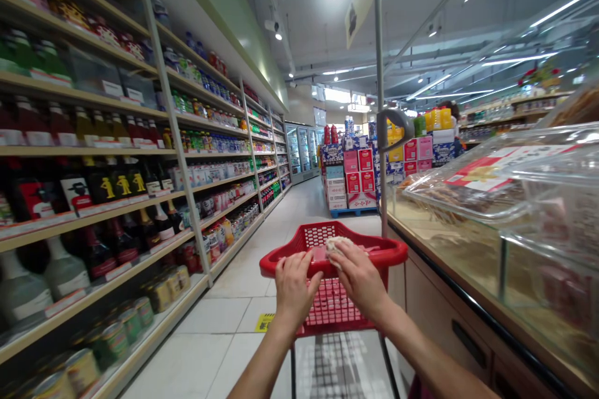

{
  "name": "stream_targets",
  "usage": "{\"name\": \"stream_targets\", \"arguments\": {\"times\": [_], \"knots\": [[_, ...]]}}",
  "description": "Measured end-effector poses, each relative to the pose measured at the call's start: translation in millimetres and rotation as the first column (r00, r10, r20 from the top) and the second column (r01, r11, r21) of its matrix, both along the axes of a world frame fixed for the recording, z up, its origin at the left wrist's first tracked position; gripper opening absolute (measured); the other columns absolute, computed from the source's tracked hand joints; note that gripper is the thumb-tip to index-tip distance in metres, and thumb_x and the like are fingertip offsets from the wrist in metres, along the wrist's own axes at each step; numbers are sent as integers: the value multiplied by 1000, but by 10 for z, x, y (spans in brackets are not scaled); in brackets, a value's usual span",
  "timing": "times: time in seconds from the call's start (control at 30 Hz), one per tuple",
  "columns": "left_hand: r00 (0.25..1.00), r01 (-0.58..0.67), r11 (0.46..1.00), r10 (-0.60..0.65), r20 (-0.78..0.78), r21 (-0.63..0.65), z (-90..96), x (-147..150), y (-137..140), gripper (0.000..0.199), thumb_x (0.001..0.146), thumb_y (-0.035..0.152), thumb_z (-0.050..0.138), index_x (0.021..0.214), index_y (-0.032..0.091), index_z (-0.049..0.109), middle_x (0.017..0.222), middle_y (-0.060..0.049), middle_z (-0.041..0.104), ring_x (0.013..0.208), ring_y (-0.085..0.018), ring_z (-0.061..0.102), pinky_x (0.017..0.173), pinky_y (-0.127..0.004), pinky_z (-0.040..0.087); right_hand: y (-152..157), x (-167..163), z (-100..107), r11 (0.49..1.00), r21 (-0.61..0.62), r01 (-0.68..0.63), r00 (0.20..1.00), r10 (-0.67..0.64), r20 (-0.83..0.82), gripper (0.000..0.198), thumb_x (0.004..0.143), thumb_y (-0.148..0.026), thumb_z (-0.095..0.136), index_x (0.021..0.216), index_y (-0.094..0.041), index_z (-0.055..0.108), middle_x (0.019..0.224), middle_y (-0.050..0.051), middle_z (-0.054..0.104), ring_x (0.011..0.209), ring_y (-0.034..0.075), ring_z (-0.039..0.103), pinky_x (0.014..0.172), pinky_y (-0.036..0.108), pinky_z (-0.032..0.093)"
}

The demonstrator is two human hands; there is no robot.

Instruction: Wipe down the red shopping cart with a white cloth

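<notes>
A red plastic shopping cart [395, 254] with a mesh basket stands in front of me. My left hand [296, 280] is closed over the left part of its near rim, fingers bent across the top and thumb toward the middle. My right hand [358, 274] presses a crumpled whitish cloth [337, 242] against the same rim, just right of centre. The fingers lie over the cloth and partly hide it. Something pinkish shows on the rim between the two hands, too covered to make out.
Shelves of bottles and cans [218, 168] line the left side. Close on the right is a glass-sided counter [468, 255] with clear plastic food boxes [505, 168]. A metal pole [380, 75] rises beside it. Stacked cartons [359, 174] stand ahead on the tiled floor [201, 330], with glass-door fridges [302, 149] beyond.
</notes>
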State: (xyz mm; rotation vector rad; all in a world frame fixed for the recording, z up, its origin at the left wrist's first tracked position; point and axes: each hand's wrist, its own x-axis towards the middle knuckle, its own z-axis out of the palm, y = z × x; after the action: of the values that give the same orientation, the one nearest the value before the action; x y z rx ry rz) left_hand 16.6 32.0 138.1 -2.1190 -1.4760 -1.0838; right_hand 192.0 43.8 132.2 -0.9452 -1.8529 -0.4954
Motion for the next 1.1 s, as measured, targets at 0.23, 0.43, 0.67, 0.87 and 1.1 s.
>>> {"name": "stream_targets", "arguments": {"times": [0.23,0.43,0.67,0.87,1.1], "knots": [[1000,6,1000,-6,23,3,-15,18,-9,37,77,31,52,112,20,51,110,-7,58,103,-22,48,94,-44,26,123,567,54,967,-151,207,962,-230,-150,29,81,-19,37,98,-21,61,106,6,61,101,21,53,87,43,41],[1000,2,1000,-2,20,-7,11,41,-5,36,76,29,52,112,21,51,110,-7,58,102,-21,49,93,-45,27,17,-115,85,999,-7,-38,998,39,47,30,84,-21,38,107,-21,58,117,6,54,111,19,47,94,39,37],[999,11,1000,-11,35,-6,-7,40,-2,36,76,30,53,110,20,51,110,-7,58,103,-21,48,93,-45,28,157,465,110,968,-144,205,969,-221,-107,30,80,-17,37,95,-18,63,101,8,63,98,21,55,85,40,43],[999,15,1000,-15,30,6,-2,25,10,36,75,29,54,110,21,52,108,-6,59,101,-21,49,93,-45,29,-16,-197,90,998,39,-40,999,39,17,30,83,-19,39,105,-20,59,115,7,56,108,20,49,92,40,39],[1000,10,1000,-10,25,6,-10,21,0,37,76,31,53,111,20,51,110,-6,58,103,-22,49,93,-45,28,143,387,69,983,-135,128,968,-153,-197,30,81,-19,37,101,-17,61,107,8,60,101,21,54,87,41,44]]}}
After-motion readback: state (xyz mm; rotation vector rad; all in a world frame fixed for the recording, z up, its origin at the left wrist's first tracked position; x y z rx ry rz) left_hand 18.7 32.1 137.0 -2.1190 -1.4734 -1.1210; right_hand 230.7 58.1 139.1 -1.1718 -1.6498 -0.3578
